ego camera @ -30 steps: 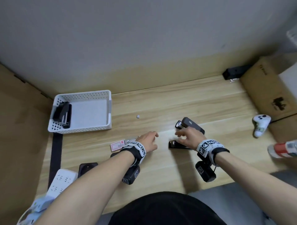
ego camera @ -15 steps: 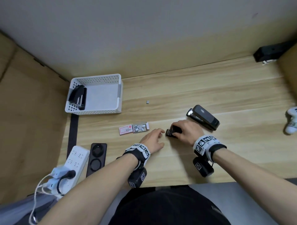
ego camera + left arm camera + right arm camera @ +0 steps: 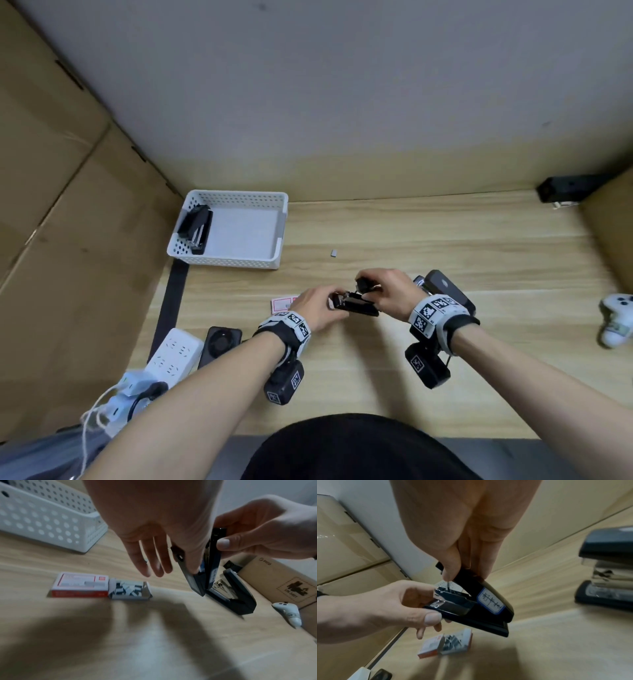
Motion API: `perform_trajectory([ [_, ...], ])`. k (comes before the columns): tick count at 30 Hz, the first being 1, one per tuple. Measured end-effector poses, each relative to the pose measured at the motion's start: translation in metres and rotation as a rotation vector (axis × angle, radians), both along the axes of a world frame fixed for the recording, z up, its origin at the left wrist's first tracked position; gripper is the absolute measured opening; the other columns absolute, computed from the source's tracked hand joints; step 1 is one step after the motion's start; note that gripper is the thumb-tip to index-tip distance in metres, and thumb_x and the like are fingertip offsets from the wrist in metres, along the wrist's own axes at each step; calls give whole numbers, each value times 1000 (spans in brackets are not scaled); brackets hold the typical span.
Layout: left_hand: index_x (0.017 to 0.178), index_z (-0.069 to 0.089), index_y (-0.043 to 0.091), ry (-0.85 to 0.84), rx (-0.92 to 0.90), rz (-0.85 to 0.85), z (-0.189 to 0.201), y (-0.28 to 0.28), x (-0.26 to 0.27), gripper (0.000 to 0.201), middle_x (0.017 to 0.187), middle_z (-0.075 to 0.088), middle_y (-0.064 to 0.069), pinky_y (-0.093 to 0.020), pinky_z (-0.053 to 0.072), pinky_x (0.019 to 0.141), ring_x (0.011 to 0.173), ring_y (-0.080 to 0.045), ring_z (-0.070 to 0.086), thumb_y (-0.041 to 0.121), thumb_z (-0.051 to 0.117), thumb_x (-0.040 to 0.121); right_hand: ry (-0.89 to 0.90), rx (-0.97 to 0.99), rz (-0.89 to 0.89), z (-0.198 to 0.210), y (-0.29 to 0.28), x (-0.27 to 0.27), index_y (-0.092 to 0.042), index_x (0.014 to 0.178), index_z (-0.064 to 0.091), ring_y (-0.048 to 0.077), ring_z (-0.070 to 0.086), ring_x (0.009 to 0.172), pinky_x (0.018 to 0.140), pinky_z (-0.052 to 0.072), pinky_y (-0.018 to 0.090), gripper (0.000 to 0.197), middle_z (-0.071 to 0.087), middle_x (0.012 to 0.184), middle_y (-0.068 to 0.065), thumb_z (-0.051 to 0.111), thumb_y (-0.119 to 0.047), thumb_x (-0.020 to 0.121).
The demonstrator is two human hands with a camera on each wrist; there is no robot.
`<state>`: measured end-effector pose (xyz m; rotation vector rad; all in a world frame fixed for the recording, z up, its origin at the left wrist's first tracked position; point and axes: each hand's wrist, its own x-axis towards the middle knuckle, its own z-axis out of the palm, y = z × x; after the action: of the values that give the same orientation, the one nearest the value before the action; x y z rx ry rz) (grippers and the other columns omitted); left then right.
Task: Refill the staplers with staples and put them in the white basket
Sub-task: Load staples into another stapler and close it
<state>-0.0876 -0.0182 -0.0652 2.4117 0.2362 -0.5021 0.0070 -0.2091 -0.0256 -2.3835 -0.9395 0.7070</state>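
A small black stapler hangs just above the wooden table, opened in a V. My left hand grips its base at the front end, thumb underneath. My right hand pinches the raised lid; a blue-edged label shows on its side. A larger dark stapler stands behind my right wrist. The red-and-white staple box lies on the table below my left hand, its tray slid out with staples inside. The white basket at the back left holds one black stapler.
A white power strip and a black device lie near the front left edge. A white controller sits at the right. Cardboard walls close in both sides. A small staple piece lies mid-table.
My right hand has lifted the small stapler off the table and raised its lid. My left hand came across and took hold of the base.
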Motion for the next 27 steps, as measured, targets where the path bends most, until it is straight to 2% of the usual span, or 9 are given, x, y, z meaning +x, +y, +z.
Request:
perform_trajectory([
  [3, 110, 67, 37, -58, 17, 9, 17, 9, 14, 38, 95, 72, 8, -32, 53, 77, 89, -18, 66, 51, 69, 75, -13, 18, 2, 16, 13, 9, -28, 92, 60, 16, 63, 83, 73, 49, 32, 19, 68, 88, -11, 66, -16, 77],
  [6, 108, 69, 38, -75, 84, 9, 30, 24, 28, 33, 84, 71, 10, -30, 53, 71, 81, -17, 67, 50, 69, 77, -26, 40, -51, 24, 20, 20, -27, 98, 59, 15, 63, 87, 77, 49, 33, 25, 67, 91, -12, 67, -12, 79],
  [8, 109, 69, 37, -79, 128, 4, 33, 37, 35, 33, 88, 73, 9, -30, 55, 71, 79, -15, 67, 51, 68, 79, -40, 49, -107, 25, 22, 28, -25, 102, 58, 15, 63, 91, 80, 49, 32, 26, 67, 94, -11, 67, -12, 82],
  [11, 110, 69, 37, -99, 192, -50, 35, 54, 44, 33, 94, 72, 10, -33, 56, 74, 82, -13, 64, 52, 69, 81, -81, 51, -140, 23, 23, 39, -22, 105, 58, 15, 61, 94, 79, 45, 28, 22, 66, 97, -6, 68, -15, 86],
  [14, 105, 70, 37, -91, 282, -96, 35, 65, 51, 31, 89, 70, 9, -29, 52, 69, 80, -15, 61, 57, 67, 82, -98, 56, -142, 16, 26, 47, -21, 109, 57, 15, 61, 94, 79, 45, 28, 23, 65, 99, -6, 67, -16, 88],
  [17, 94, 73, 27, -23, 396, -121, 26, 76, 55, 31, 83, 68, 4, -29, 50, 65, 77, -20, 61, 55, 68, 82, -105, 54, -137, 8, 28, 57, -19, 113, 58, 14, 62, 94, 81, 47, 29, 26, 66, 101, -5, 67, -16, 88],
  [21, 85, 72, 17, 61, 502, -203, 9, 93, 58, 32, 83, 66, -2, -34, 55, 68, 78, -24, 63, 48, 70, 81, -119, 13, -129, -5, 21, 73, -25, 109, 59, 14, 63, 92, 79, 49, 31, 25, 66, 98, -9, 69, -20, 86],
  [23, 80, 71, 18, 75, 530, -242, -1, 98, 61, 32, 87, 63, -2, -36, 56, 67, 81, -23, 63, 50, 70, 81, -124, -33, -126, -13, 15, 77, -28, 106, 59, 13, 62, 92, 77, 49, 32, 23, 65, 96, -12, 69, -23, 86],
  [27, 90, 69, 12, 22, 562, -366, -14, 91, 73, 33, 107, 57, -4, -40, 56, 71, 104, -23, 55, 44, 70, 83, -171, -196, -91, -33, 6, 84, -32, 110, 56, 15, 59, 96, 74, 48, 33, 25, 62, 103, -10, 66, -32, 87],
])
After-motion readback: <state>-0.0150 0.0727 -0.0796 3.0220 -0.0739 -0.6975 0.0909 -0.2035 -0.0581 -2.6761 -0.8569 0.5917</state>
